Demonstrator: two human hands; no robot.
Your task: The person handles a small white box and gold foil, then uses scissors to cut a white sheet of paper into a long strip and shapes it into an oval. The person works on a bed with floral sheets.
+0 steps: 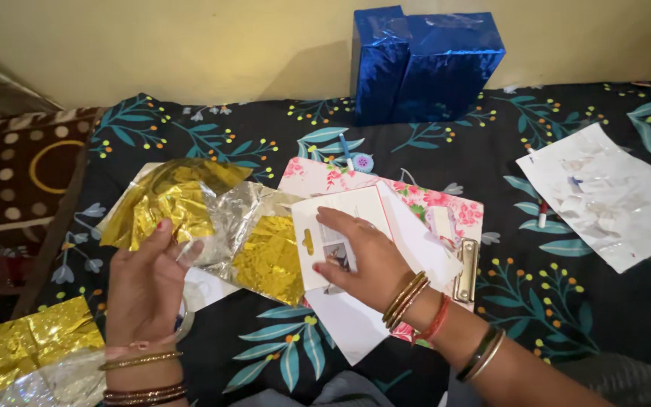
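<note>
Fingers first: on my right hand (363, 260) the fingers (338, 222) are spread flat, pressing down on a white card packet (340, 234) with a small yellow hang slot. On my left hand (145, 283) the fingers (161, 234) are loosely curled, thumb apart, touching clear plastic wrap (224, 226); I cannot tell if they pinch it.

Largest down:
- Bed cover (566, 301), black with leaf and flower print, carries everything.
- Blue shiny box (423, 64) stands upright at the back against the wall, well apart from both hands.
- White crinkled sheet (612, 196) lies far right, a red-tipped pen (542, 215) touching its left edge.
- Floral clipboard (446, 207), pink, lies under the white card packet, its metal clip (466, 271) just beside my right wrist.
- Gold foil (167, 200) sits crumpled by my left hand, more of it inside the clear plastic wrap between the hands.
- Second gold foil piece (28, 339) lies at bottom left, near my left forearm.
- Bangles (404, 298) on the right wrist, more on the left.
</note>
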